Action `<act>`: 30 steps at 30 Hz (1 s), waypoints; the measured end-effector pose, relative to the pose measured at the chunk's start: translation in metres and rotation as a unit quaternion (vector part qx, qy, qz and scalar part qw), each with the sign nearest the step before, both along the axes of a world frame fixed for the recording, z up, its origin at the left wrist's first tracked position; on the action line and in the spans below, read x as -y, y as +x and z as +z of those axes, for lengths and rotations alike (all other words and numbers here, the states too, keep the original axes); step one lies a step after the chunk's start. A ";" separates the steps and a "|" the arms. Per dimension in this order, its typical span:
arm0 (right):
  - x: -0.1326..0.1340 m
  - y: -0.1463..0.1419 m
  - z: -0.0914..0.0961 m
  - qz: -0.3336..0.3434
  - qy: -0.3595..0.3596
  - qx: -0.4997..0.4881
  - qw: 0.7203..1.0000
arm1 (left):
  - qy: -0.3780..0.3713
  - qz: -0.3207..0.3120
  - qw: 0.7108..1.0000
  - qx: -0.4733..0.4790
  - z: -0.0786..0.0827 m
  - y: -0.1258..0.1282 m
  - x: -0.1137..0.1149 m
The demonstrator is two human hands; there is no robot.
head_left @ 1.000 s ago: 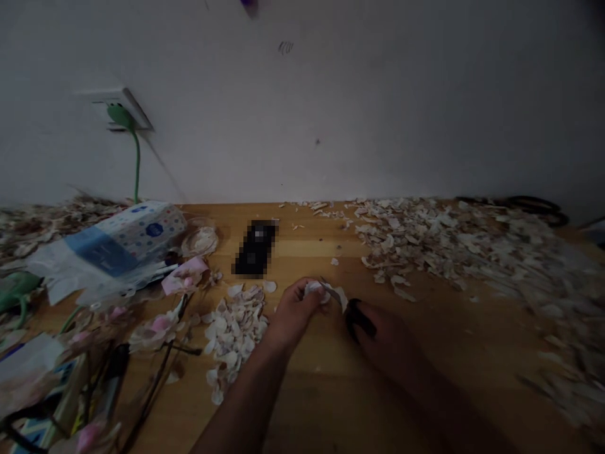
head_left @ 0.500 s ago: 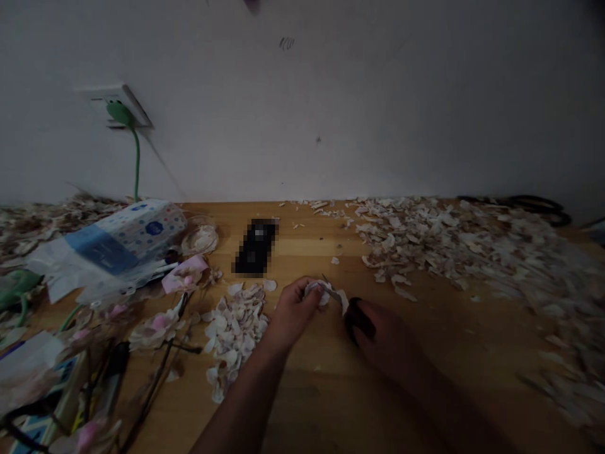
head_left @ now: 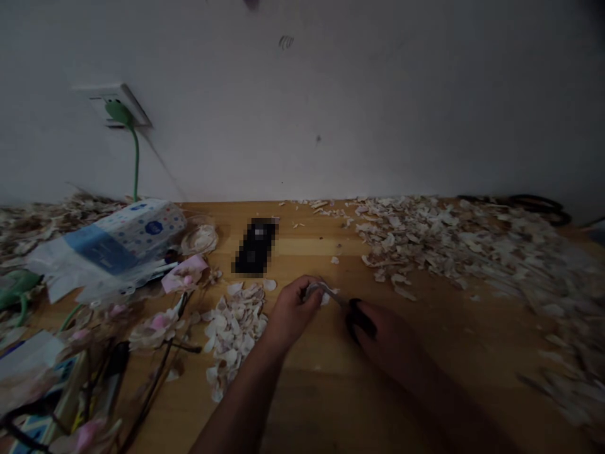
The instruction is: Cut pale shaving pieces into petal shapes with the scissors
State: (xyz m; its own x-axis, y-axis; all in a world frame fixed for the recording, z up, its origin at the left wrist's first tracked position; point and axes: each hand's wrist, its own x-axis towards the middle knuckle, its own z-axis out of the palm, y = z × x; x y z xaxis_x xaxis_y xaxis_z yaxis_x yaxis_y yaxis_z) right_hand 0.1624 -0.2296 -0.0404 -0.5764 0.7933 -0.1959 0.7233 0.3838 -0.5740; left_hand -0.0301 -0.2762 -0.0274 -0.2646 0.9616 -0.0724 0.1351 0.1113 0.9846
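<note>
My left hand (head_left: pixel 295 306) pinches a small pale petal-like piece (head_left: pixel 325 296) between thumb and fingers, just above the table. My right hand (head_left: pixel 382 331) is closed around the black handles of a pair of scissors (head_left: pixel 353 315). The blades point left and reach the piece at my left fingertips; whether they are parted I cannot tell. Left of my left forearm lies a heap of rounded pale petals (head_left: pixel 236 331) on the wooden table (head_left: pixel 312 397).
A blurred black rectangle (head_left: pixel 256 247) lies behind my left hand. Thin pale scraps (head_left: pixel 425 246) spread across the right side. At left are a tissue pack (head_left: pixel 137 233), artificial flowers on dark stems (head_left: pixel 158 321) and a cutter knife (head_left: pixel 116 372). A green plug (head_left: pixel 118 112) sits in the wall socket.
The pale strip that stood by the scissor blades is no longer seen there. Both hands stay in nearly the same place, holding the same things.
</note>
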 end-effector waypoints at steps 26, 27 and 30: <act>-0.002 0.004 -0.010 0.006 0.038 -0.011 0.999 | -0.022 -0.047 0.998 0.029 0.005 -0.001 0.000; -0.002 0.005 -0.011 0.005 0.038 -0.011 0.999 | -0.023 -0.044 0.998 0.042 0.005 -0.001 0.000; -0.002 0.005 -0.013 -0.006 0.045 -0.015 0.999 | -0.029 -0.009 0.987 0.160 0.001 0.005 -0.001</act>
State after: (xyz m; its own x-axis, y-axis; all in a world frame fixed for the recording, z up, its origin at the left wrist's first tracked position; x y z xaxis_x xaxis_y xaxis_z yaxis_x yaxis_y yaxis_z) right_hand 0.1674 -0.2275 -0.0535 -0.5705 0.8143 -0.1072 0.7117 0.4251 -0.5592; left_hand -0.0253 -0.2748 -0.0269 -0.2021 0.9578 -0.2044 -0.1786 0.1691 0.9693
